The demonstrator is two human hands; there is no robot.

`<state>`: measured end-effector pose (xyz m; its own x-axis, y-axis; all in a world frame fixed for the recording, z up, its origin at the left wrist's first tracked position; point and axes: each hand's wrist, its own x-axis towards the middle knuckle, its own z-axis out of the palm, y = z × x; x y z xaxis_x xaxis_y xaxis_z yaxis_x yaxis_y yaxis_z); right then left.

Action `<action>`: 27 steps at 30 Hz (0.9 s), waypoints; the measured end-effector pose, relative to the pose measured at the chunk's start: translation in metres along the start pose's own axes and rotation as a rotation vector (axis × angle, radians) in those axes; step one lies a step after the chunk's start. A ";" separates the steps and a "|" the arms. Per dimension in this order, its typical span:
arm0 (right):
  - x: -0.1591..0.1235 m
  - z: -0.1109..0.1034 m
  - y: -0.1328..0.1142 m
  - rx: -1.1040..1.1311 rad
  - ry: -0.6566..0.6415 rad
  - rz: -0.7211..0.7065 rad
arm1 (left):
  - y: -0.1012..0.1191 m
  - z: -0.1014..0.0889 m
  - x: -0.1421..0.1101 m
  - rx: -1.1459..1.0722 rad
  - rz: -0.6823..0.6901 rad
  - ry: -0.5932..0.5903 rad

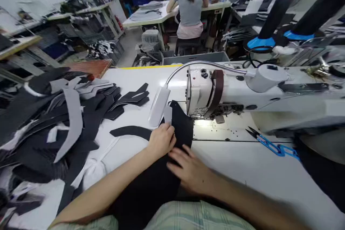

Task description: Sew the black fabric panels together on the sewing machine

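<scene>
A large black fabric piece (181, 124) lies across the table edge, its right side next to the needle area of the white sewing machine (198, 95). My left hand (161, 140) rests on it with the fingers curled, and a small light-grey fabric piece (167, 115) sticks out from beneath them. Lower and to the right, my right hand (190, 170) lies on the black fabric, fingers apart and slightly blurred. Beside my left hand is a curved black strip (129, 130), its right end hidden. The white lamp head (159, 107) hangs just above that hand.
Blue-handled thread snips (275, 146) lie on the right of the table. Black and grey cut pieces (72, 125) are heaped at left, with a white cloth bundle (94, 172) nearby. Beyond the machine, a person (190, 10) sits at another table (161, 16).
</scene>
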<state>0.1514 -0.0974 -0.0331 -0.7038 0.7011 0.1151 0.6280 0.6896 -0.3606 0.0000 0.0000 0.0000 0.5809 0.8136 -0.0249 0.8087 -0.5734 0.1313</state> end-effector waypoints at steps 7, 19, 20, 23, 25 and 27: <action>-0.003 -0.003 0.016 -0.040 0.043 0.065 | 0.017 0.001 0.000 -0.337 0.222 0.078; -0.003 0.012 0.012 -0.088 0.245 0.023 | 0.033 0.009 0.008 -0.350 0.253 0.072; -0.003 0.012 0.013 -0.084 0.250 0.022 | 0.034 0.009 0.008 -0.345 0.256 0.072; -0.004 0.012 0.014 -0.072 0.269 0.015 | 0.038 0.009 0.010 -0.329 0.263 0.080; -0.004 0.012 0.014 -0.067 0.271 0.016 | 0.040 0.009 0.010 -0.313 0.276 0.093; -0.005 0.012 0.014 -0.064 0.268 0.019 | 0.041 0.009 0.011 -0.301 0.287 0.103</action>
<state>0.1592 -0.0936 -0.0501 -0.5839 0.7312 0.3527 0.6661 0.6799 -0.3067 0.0400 -0.0154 -0.0039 0.7539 0.6391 0.1521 0.5435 -0.7368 0.4021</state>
